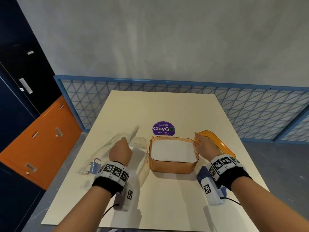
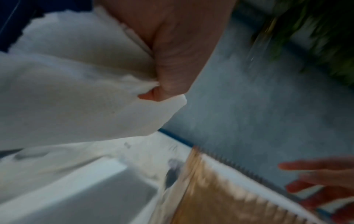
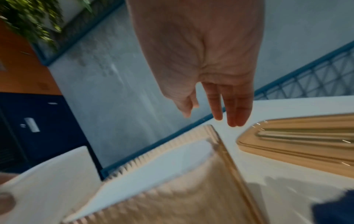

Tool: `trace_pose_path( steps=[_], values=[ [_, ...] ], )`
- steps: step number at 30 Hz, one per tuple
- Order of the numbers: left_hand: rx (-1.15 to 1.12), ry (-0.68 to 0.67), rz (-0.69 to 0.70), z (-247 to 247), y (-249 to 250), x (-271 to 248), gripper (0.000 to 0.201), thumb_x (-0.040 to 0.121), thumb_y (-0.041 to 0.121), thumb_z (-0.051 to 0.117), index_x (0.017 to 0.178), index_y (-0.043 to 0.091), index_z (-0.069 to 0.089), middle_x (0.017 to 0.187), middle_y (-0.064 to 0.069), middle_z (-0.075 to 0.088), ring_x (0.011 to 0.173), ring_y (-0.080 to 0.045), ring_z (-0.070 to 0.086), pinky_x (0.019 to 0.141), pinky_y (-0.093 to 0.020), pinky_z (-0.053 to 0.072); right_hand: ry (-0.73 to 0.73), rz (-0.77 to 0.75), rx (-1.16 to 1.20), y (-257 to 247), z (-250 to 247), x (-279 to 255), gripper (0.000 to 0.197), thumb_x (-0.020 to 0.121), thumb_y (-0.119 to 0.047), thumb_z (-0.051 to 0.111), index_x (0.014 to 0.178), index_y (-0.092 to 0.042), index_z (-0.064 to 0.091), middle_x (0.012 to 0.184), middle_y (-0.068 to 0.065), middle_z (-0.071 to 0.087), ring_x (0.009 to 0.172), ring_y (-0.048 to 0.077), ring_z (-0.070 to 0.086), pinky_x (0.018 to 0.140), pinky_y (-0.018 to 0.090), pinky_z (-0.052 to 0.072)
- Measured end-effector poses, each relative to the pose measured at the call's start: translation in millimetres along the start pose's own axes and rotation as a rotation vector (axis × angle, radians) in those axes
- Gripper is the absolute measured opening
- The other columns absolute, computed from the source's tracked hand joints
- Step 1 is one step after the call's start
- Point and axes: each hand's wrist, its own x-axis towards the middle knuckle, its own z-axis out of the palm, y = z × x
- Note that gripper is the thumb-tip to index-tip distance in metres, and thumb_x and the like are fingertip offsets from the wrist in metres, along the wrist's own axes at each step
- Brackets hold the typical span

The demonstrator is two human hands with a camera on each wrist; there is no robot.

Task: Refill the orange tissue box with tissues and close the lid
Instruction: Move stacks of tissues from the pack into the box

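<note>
The orange translucent tissue box [image 1: 173, 167] stands open mid-table with a white tissue stack [image 1: 173, 151] filling it. Its orange lid [image 1: 217, 144] lies flat on the table just right of the box. My left hand [image 1: 121, 148] is left of the box, over a clear plastic wrapper [image 1: 107, 153]. In the left wrist view that hand [image 2: 172, 84] pinches a white tissue sheet [image 2: 76, 98] lifted above the table. My right hand [image 1: 198, 139] hovers open over the gap between the box's right wall and the lid, fingers [image 3: 235, 112] straight and holding nothing.
A purple round ClayGo sticker [image 1: 163, 128] lies on the cream table [image 1: 167, 206] behind the box. A blue mesh railing [image 1: 250, 111] borders the far side. Orange and dark blue cabinets [image 1: 41, 139] stand to the left.
</note>
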Motion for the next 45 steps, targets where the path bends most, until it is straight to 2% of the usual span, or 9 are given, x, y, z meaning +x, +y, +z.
trace_pose_path(
  steps=[4,8,12,15,18,26,33,38,45],
  values=[
    [-0.119,0.214,0.19,-19.0,25.8,-16.6,0.028,0.089,0.002,0.041,0.113,0.007,0.054,0.101,-0.012,0.063,0.092,-0.031,0.061,0.064,-0.03,0.038,-0.093,-0.043,0.346,-52.3,-14.0,-7.7,0.045,0.099,-0.042,0.035,0.12,-0.009,0.058,0.111,0.011,0.067,0.092,0.024,0.064,0.081,0.035,0.052],
    [-0.225,0.286,0.528,-12.4,52.4,-28.8,0.054,0.083,-0.001,0.049,0.134,0.018,0.05,0.125,-0.006,0.061,0.106,-0.028,0.061,0.081,-0.034,0.05,-0.422,0.071,0.803,-92.5,-27.3,-18.1,0.065,0.093,-0.061,0.028,0.111,-0.007,0.058,0.098,0.015,0.07,0.086,0.033,0.068,0.07,0.035,0.055],
    [-0.133,0.217,0.775,10.7,57.0,-28.2,0.064,0.066,0.001,0.058,0.127,0.02,0.052,0.123,-0.016,0.063,0.108,-0.031,0.064,0.082,-0.045,0.056,-0.402,0.064,0.828,-97.0,-39.0,-17.1,0.028,0.096,-0.03,0.05,0.103,-0.005,0.059,0.094,0.012,0.065,0.084,0.027,0.064,0.074,0.038,0.056],
    [-0.175,0.054,0.7,23.1,57.2,-32.4,0.064,0.086,0.016,0.053,0.143,0.033,0.032,0.154,-0.007,0.028,0.143,-0.024,0.025,0.113,-0.053,0.027,-0.26,-0.002,0.569,-90.7,-45.4,-12.0,0.022,0.09,-0.007,0.053,0.111,-0.001,0.058,0.108,0.017,0.065,0.094,0.03,0.063,0.084,0.042,0.054],
    [-0.506,-0.086,0.651,23.6,55.7,-37.8,0.063,0.092,0.029,0.047,0.145,0.039,0.013,0.158,0.003,0.007,0.147,-0.014,0.0,0.118,-0.038,0.009,-0.122,-0.106,0.329,-89.8,-54.1,-17.4,0.027,0.089,-0.008,0.053,0.114,-0.002,0.06,0.111,0.012,0.063,0.097,0.026,0.059,0.077,0.033,0.05],
    [-1.211,-0.231,0.101,7.2,68.8,-11.8,0.073,0.093,0.003,0.045,0.149,0.023,0.003,0.145,-0.011,0.036,0.124,-0.022,0.043,0.1,-0.033,0.039,-0.03,-0.343,0.344,-90.2,-60.9,-31.0,0.024,0.094,-0.01,0.05,0.116,-0.005,0.059,0.103,0.004,0.058,0.094,0.018,0.051,0.082,0.03,0.04],
    [-1.165,0.003,0.111,6.5,80.4,-7.2,0.043,0.09,-0.004,0.041,0.13,0.007,0.031,0.111,-0.005,0.043,0.096,-0.018,0.046,0.068,-0.014,0.042,0.013,-0.137,0.741,-57.9,-32.2,-19.9,0.016,0.092,-0.008,0.054,0.101,-0.021,0.058,0.106,0.007,0.064,0.109,0.035,0.058,0.099,0.052,0.046],
    [-0.987,-0.108,0.08,38.9,74.9,-14.6,0.039,0.09,-0.004,0.036,0.127,0.004,0.028,0.115,-0.019,0.051,0.092,-0.023,0.05,0.077,-0.03,0.043,0.023,0.034,0.611,-28.9,9.3,-19.2,0.03,0.091,-0.005,0.053,0.121,-0.009,0.055,0.121,0.014,0.061,0.11,0.028,0.057,0.1,0.042,0.046],
    [-0.971,-0.027,0.126,45.9,76.5,-15.4,0.036,0.09,-0.005,0.036,0.124,0.005,0.031,0.103,-0.008,0.051,0.092,-0.024,0.053,0.068,-0.022,0.044,0.067,0.075,0.655,-23.9,11.3,-13.3,0.035,0.094,-0.008,0.05,0.129,-0.007,0.05,0.125,0.014,0.059,0.11,0.026,0.056,0.098,0.038,0.045]
  ],
)
